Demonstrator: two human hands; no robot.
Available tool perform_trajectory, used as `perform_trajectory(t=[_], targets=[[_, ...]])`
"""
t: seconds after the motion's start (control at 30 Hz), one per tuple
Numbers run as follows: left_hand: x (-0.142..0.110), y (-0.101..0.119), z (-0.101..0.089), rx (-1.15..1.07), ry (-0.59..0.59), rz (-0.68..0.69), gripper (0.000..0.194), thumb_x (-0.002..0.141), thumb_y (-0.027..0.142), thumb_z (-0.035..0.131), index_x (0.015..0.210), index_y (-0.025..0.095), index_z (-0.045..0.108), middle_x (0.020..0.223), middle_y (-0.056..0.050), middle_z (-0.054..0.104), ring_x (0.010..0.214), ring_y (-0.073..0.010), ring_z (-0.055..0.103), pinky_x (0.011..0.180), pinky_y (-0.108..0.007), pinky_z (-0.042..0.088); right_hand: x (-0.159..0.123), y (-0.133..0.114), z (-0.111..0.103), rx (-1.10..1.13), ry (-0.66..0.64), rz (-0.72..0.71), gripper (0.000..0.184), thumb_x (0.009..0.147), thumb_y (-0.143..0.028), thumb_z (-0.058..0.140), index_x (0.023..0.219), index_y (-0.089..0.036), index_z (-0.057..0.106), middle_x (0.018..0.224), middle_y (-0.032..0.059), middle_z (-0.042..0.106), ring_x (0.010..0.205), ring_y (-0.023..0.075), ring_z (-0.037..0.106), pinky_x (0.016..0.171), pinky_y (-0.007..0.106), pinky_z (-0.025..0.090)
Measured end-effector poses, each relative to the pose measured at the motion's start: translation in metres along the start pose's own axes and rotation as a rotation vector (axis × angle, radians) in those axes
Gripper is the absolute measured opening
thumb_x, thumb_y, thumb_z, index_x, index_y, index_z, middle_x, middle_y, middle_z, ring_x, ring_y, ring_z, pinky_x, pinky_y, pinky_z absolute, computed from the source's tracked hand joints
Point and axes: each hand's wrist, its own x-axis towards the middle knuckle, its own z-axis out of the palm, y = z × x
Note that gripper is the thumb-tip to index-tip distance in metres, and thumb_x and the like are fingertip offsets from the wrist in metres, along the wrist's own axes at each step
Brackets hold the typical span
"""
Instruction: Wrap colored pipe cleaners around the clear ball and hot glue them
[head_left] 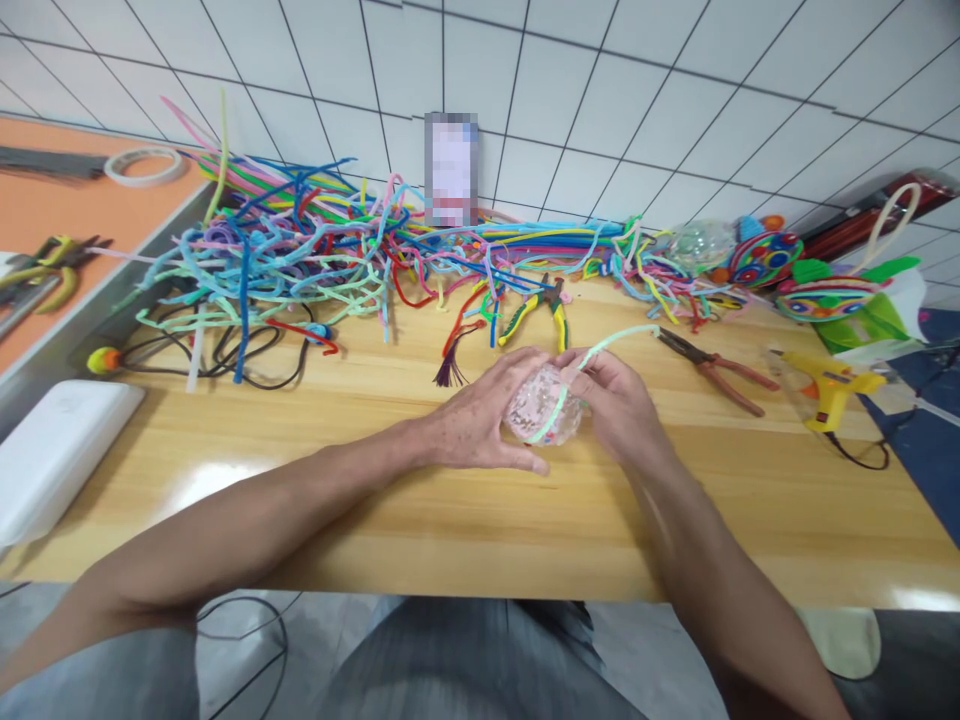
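A pale green fuzzy strand (pixel 622 335) is being laid across a clear, faceted ball (pixel 525 408), which sits between the hands above the near-middle part of the table (pixel 375 520). The left hand (pixel 476 415) is cupped around the ball's left side, grasping it, thumb along the near edge; the right hand (pixel 619 400) grips the strand against the ball's right side, though its fingertips are partly hidden. The strand curves over the ball, and its free end reaches right, close to the tip of the red-handled pliers (pixel 712 370); whether they touch I cannot tell. As I judge it, the next move calls for a steady left hold while the right fingers guide the strand snugly along the curve, without letting it slip on the smooth surface
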Motion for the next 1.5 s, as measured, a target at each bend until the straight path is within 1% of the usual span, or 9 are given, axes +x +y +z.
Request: perform_trajectory(t=[0.17,0.3,0.4,0.47,0.6,0.9,1.13,1.3,1.5], targets=[[0.003,0.01,0.001,-0.031,0.04,0.033,0.083,0.1,0.049,0.068,0.167,0.027,0.024,0.166,-0.021,0.041,0.159,-0.038,0.037,0.129,-0.065,0.034,0.0,0.0,0.004,0.015,0.025,-0.008,0.031,0.069,-0.044,0.09,0.086,-0.026,0.072,0.089,-0.0011,0.073,0.082,0.0182,0.065,0.078,0.033,0.055],[0.008,0.01,-0.008,-0.08,0.007,0.021,0.07,0.104,0.047,0.061,0.165,0.028,0.032,0.162,-0.018,0.047,0.153,-0.0346,0.045,0.128,-0.062,0.038,0.004,0.001,0.005,-0.017,0.061,0.003,0.033,0.067,-0.047,0.09,0.084,-0.025,0.07,0.082,-0.0008,0.072,0.078,0.0185,0.064,0.073,0.033,0.052],[0.009,0.01,-0.016,-0.179,-0.041,-0.064,0.059,0.109,0.047,0.048,0.165,0.032,0.035,0.168,-0.011,0.044,0.158,-0.0316,0.04,0.132,-0.059,0.032,0.008,0.002,0.005,-0.008,0.076,0.014,0.036,0.067,-0.051,0.089,0.084,-0.025,0.069,0.076,-0.0017,0.069,0.073,0.0182,0.062,0.071,0.033,0.051],[0.009,0.011,-0.017,-0.213,-0.056,-0.112,0.061,0.109,0.049,0.046,0.166,0.032,0.032,0.172,-0.01,0.039,0.162,-0.0323,0.035,0.134,-0.059,0.029,0.01,0.002,0.006,0.005,0.079,0.03,0.036,0.069,-0.051,0.087,0.083,-0.025,0.067,0.074,-0.0018,0.068,0.073,0.0188,0.063,0.07,0.033,0.051],[0.01,0.009,-0.008,-0.122,-0.008,-0.097,0.093,0.094,0.056,0.071,0.167,0.023,0.025,0.172,-0.019,0.034,0.162,-0.0392,0.031,0.133,-0.063,0.028,0.011,0.002,0.008,0.031,0.1,0.051,0.031,0.069,-0.047,0.086,0.077,-0.025,0.065,0.073,-0.0012,0.07,0.071,0.019,0.064,0.067,0.032,0.052],[0.013,0.007,-0.008,-0.146,-0.022,-0.107,0.075,0.101,0.055,0.063,0.163,0.026,0.031,0.159,-0.017,0.046,0.153,-0.0357,0.042,0.129,-0.06,0.035,0.014,0.0,0.011,0.021,0.131,0.05,0.033,0.066,-0.047,0.088,0.073,-0.025,0.064,0.067,-0.0034,0.064,0.063,0.0154,0.055,0.061,0.03,0.047],[0.015,0.01,-0.014,-0.21,-0.069,-0.189,0.076,0.101,0.062,0.058,0.164,0.028,0.031,0.166,-0.014,0.04,0.157,-0.0365,0.037,0.132,-0.061,0.029,0.015,0.001,0.011,0.048,0.129,0.036,0.032,0.069,-0.044,0.087,0.07,-0.024,0.062,0.066,-0.0033,0.062,0.062,0.0148,0.054,0.061,0.03,0.047],[0.014,0.006,-0.017,-0.188,-0.115,-0.177,0.095,0.093,0.061,0.07,0.168,0.028,0.022,0.171,-0.016,0.034,0.158,-0.0403,0.033,0.132,-0.063,0.027,0.016,0.001,0.013,0.113,0.149,0.049,0.031,0.065,-0.041,0.088,0.067,-0.023,0.062,0.063,-0.0047,0.06,0.059,0.0126,0.051,0.057,0.027,0.042],[0.014,0.001,-0.016,-0.18,-0.118,-0.129,0.086,0.099,0.057,0.063,0.168,0.027,0.022,0.171,-0.015,0.033,0.159,-0.0395,0.032,0.133,-0.062,0.027,0.017,0.002,0.013,0.15,0.159,0.05,0.029,0.063,-0.038,0.088,0.066,-0.023,0.064,0.063,-0.0044,0.061,0.06,0.0122,0.05,0.056,0.026,0.04]])
